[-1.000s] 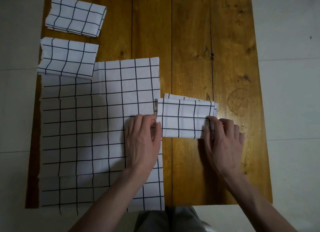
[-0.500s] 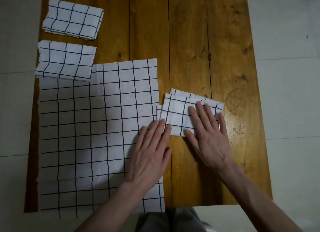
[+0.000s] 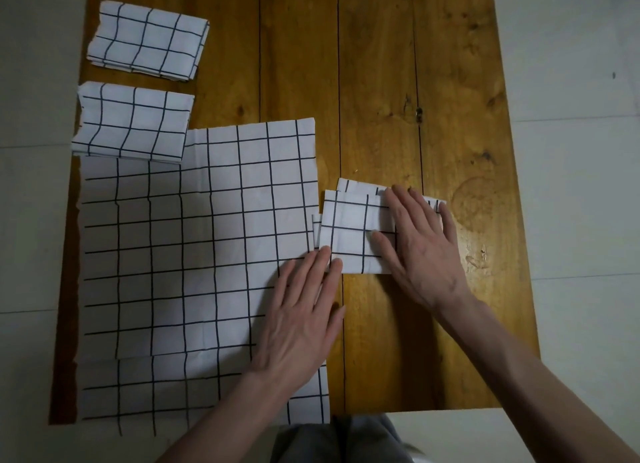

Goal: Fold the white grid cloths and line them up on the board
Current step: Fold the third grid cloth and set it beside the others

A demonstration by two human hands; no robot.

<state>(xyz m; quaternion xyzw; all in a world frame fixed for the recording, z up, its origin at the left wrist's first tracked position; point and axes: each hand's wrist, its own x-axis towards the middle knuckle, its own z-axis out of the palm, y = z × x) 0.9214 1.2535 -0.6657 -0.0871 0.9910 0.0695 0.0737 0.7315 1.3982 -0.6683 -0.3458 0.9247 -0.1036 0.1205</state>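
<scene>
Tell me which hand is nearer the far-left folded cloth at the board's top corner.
Left. The left hand rests on the unfolded cloth, nearer the top-corner folded cloth; the right hand lies farther right.

Wooden plank board (image 3: 381,81) on pale floor (image 3: 571,151), bearing two folded cloths (image 3: 147,40) (image 3: 133,123) far left, unfolded cloth(s) (image 3: 194,254) apparently layered near left, part-folded cloth (image 3: 353,234) centre.

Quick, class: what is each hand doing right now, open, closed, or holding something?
Left hand: open, flat on the unfolded grid cloth, fingertips touching the folded cloth.
Right hand: open, flat, pressing the folded cloth.
</scene>
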